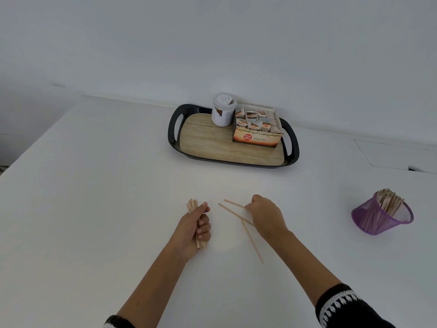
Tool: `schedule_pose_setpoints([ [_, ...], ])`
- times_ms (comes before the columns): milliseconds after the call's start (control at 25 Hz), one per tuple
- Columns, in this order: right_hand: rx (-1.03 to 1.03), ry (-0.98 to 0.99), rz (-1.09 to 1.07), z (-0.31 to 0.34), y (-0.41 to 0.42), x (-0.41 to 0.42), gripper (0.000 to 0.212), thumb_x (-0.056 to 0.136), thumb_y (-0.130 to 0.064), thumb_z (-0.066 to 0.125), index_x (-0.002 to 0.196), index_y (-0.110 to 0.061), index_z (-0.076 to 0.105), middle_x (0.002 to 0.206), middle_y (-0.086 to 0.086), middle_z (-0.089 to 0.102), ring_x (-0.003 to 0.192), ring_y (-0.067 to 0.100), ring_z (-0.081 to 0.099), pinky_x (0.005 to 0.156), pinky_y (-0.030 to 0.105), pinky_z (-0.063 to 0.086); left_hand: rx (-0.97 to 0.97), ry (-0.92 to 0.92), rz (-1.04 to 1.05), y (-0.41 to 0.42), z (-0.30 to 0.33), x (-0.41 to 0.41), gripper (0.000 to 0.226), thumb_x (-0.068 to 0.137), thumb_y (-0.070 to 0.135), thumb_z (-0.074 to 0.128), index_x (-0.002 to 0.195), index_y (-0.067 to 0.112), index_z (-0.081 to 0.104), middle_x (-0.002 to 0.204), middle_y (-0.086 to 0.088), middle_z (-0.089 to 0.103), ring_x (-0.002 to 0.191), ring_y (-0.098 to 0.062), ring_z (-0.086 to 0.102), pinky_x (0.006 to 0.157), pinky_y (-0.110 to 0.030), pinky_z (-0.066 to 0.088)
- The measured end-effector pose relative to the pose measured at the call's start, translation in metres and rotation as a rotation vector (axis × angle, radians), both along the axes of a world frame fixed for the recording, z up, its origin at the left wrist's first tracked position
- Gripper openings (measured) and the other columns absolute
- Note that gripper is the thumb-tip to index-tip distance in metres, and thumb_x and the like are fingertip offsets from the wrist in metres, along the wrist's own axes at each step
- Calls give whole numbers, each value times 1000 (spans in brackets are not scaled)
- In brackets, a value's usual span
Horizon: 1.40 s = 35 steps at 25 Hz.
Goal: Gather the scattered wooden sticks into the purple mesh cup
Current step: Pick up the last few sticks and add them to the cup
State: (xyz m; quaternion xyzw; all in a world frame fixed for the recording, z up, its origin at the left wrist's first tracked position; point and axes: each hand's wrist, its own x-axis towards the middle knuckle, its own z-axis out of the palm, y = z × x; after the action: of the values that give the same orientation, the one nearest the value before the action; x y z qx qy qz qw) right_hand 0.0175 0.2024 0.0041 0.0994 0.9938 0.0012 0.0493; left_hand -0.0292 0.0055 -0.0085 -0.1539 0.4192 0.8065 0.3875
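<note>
My left hand [197, 227] grips a bundle of wooden sticks [192, 205] upright in its fist on the white table. To its right, my right hand [266, 215] pinches the end of a wooden stick [233, 204] that lies on the table. Two more loose sticks [251, 241] lie crossed beside and partly under that hand. The purple mesh cup [380, 217] stands tilted at the far right, holding several sticks that lean out of its mouth.
A black tray [173, 131] with a wood-pattern floor sits at the back of the table, carrying a white canister [223, 110] and an open box of tea bags [257, 130]. The table's left edge runs diagonally at the far left. A wall rises behind the tray.
</note>
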Motion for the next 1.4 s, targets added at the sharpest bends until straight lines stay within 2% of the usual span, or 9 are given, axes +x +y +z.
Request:
schedule_pose_setpoints([
  [360,-235,40,19,7,-15,-3,27,94,-24,45,91,-7,66,96,4,53,85,21,51,68,32,46,-9,10,-1,0,-1,1,19,94,27,55,90,10,50,53,3,30,38,-6,24,33,-17,21],
  [640,43,-75,43,19,-29,-15,21,86,9,47,97,-3,61,101,9,52,95,27,56,64,28,40,-3,1,3,-2,0,2,20,95,29,54,89,11,50,53,3,29,38,-6,24,33,-17,21],
  [840,-29,-117,-126,29,-17,-16,20,88,1,45,101,-2,60,95,9,49,102,30,55,76,31,46,-4,4,9,-4,-1,3,19,94,29,55,90,11,50,54,3,30,38,-7,24,33,-17,21],
  [920,-67,-178,-206,31,-8,-10,10,86,-4,48,83,-4,57,82,4,45,90,28,56,63,25,43,-5,10,6,-4,-1,3,19,94,29,55,90,11,49,54,3,30,38,-7,24,33,-18,21],
  [1000,-141,-200,-293,31,0,0,25,83,-10,53,61,-10,42,66,1,41,69,23,50,48,22,31,-7,15,4,-4,-1,3,20,94,29,55,89,11,50,54,3,30,38,-7,25,33,-18,21],
  [1080,-187,-185,-348,29,1,14,28,80,-13,58,58,-11,39,60,1,43,58,20,46,44,22,27,-6,14,2,-4,-2,3,20,95,29,54,88,11,50,53,3,30,38,-7,25,33,-18,21],
  [1200,-201,-124,-309,25,-10,32,11,79,-10,55,68,-7,56,67,6,59,63,22,56,48,24,36,0,11,-2,-4,-3,2,20,95,30,54,88,11,50,53,3,30,38,-7,25,32,-18,21],
  [1320,-191,-47,-266,17,-22,46,21,85,-6,46,77,-4,66,78,7,68,73,21,61,59,26,44,0,10,-9,-3,-4,2,21,95,30,54,87,11,51,53,3,30,37,-7,25,32,-18,21],
  [1400,-188,-7,-260,15,-27,52,25,88,-5,41,74,-6,62,78,5,62,70,19,54,54,21,35,-3,9,-9,-3,-4,2,21,95,30,54,87,11,51,53,3,30,37,-7,25,33,-17,21],
])
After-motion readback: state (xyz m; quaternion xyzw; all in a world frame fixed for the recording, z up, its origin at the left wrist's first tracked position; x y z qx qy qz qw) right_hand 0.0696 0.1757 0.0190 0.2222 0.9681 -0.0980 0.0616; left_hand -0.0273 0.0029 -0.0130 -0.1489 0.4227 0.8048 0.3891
